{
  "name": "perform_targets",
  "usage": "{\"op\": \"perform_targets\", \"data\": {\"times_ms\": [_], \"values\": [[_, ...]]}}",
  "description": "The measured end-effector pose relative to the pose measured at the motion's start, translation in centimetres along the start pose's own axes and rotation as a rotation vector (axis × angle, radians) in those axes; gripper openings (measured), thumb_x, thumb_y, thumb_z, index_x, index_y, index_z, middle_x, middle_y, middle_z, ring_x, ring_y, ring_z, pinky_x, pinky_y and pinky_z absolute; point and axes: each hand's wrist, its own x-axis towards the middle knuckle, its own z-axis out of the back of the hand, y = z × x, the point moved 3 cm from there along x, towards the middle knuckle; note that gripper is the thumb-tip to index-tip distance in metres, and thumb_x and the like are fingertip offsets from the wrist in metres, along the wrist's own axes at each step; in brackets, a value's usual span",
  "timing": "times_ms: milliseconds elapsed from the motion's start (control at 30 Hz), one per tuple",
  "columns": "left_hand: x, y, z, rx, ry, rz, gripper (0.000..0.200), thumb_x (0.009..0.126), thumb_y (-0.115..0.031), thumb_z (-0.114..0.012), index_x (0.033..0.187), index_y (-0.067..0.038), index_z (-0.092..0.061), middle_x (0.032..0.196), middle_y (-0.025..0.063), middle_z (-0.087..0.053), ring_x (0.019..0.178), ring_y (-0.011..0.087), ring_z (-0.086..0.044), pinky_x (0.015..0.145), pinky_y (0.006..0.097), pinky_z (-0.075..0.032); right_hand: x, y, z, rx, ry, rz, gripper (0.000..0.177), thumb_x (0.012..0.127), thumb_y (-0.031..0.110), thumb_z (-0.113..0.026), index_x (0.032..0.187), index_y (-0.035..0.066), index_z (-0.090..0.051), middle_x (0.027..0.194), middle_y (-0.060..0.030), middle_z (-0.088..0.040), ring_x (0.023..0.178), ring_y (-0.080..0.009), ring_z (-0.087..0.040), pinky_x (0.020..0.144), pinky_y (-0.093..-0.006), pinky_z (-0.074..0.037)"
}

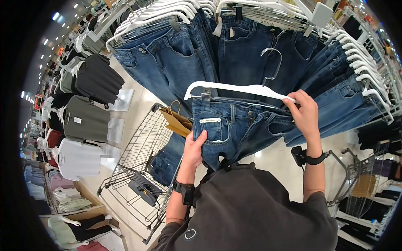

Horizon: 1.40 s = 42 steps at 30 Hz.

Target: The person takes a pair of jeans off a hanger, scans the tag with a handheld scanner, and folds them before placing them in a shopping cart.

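Head view: the jeans (245, 136) hang clipped under a white hanger (234, 87), in front of the dark top (255, 205). The right hand (305, 113) pinches the hanger's end; the left hand (192, 153) grasps the cloth beside the front pocket (215, 133). The denim looks soft, fairly heavy and sturdy; the stiff hanger and thick waistband (240, 111) seem the surest holds.
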Motion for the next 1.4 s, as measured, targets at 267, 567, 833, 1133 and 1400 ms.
{"op": "perform_targets", "data": {"times_ms": [267,567,833,1133,1400], "values": [[0.5,-1.2,0.0,-0.071,0.01,0.017,0.026,0.096,-0.014,-0.053,0.117,0.002,-0.057,0.109,0.0099,-0.065,0.095,0.0173,-0.064,0.083,0.033,-0.053,-0.5,1.9,-1.0,0.093,0.095,0.167,0.019,0.08,0.022,-0.069,0.09,0.007,-0.065,0.071,-0.0062,-0.055,0.063,-0.0237,-0.055,0.061,-0.0337,-0.04],[0.6,-0.5,-0.4,0.019,0.038,0.073,0.026,0.093,-0.01,-0.058,0.117,0.0,-0.057,0.109,0.0076,-0.065,0.096,0.0142,-0.062,0.084,0.0305,-0.051,-1.8,2.7,-5.7,0.256,0.054,0.024,0.027,0.086,0.018,-0.066,0.076,-0.007,-0.064,0.082,-0.0135,-0.064,0.064,-0.0272,-0.058,0.058,-0.0325,-0.044],[0.9,-0.9,-0.7,0.39,0.113,0.016,0.031,0.08,-0.004,-0.073,0.109,0.001,-0.063,0.099,0.0031,-0.068,0.087,0.0089,-0.062,0.08,0.0253,-0.05,-0.8,4.5,0.5,0.078,-0.275,0.174,0.018,0.079,0.016,-0.072,0.079,-0.001,-0.064,0.074,-0.0071,-0.064,0.062,-0.0216,-0.052,0.058,-0.0316,-0.041],[2.8,4.4,2.0,0.964,0.244,0.051,0.028,0.078,-0.015,-0.076,0.098,0.003,-0.067,0.086,0.0094,-0.07,0.079,0.0122,-0.064,0.073,0.0294,-0.05,-1.6,5.6,8.7,-0.241,-0.522,0.238,0.027,0.074,0.026,-0.077,0.073,0.005,-0.06,0.076,-0.0006,-0.068,0.054,-0.0176,-0.045,0.054,-0.0296,-0.037],[3.6,4.5,2.5,0.888,0.274,0.005,0.032,0.078,-0.011,-0.076,0.104,0.003,-0.064,0.09,0.0053,-0.07,0.081,0.009,-0.06,0.076,0.0268,-0.049,-2.0,3.2,11.3,-0.294,-0.558,0.134,0.03,0.078,0.031,-0.075,0.081,0.003,-0.064,0.075,-0.0038,-0.066,0.055,-0.0196,-0.047,0.054,-0.0297,-0.04]]}}
